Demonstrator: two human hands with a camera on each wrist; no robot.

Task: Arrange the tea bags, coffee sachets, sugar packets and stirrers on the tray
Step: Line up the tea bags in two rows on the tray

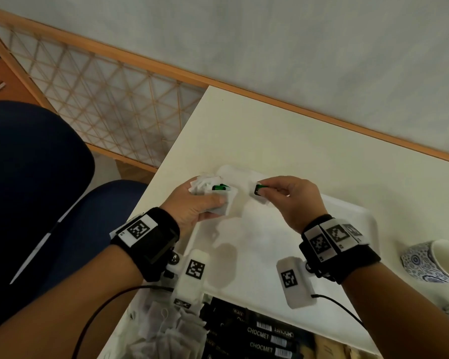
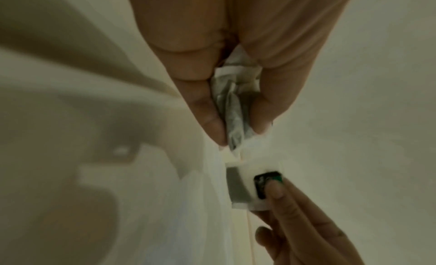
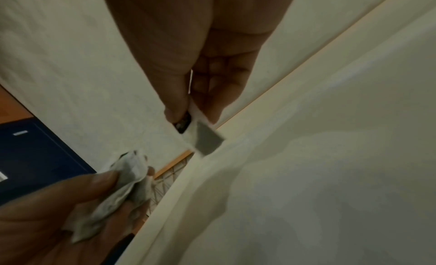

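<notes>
My left hand (image 1: 205,200) grips a bunch of white tea bags (image 1: 210,189) with green tags, held over the far left corner of the white tray (image 1: 347,211). The bunch shows crumpled between thumb and fingers in the left wrist view (image 2: 233,108). My right hand (image 1: 272,190) pinches a single tea bag (image 1: 258,193) by its green tag, just right of the bunch and above the tray. That bag hangs from the fingertips in the right wrist view (image 3: 202,138). In the left wrist view the same bag (image 2: 245,187) hangs below the bunch.
At the near edge lie more tea bags (image 1: 163,330) and black Chocmet sachets (image 1: 265,338). A blue patterned cup (image 1: 430,260) lies to the right of the tray. The tray sits on a cream table (image 1: 270,130); a blue chair (image 1: 36,164) stands left.
</notes>
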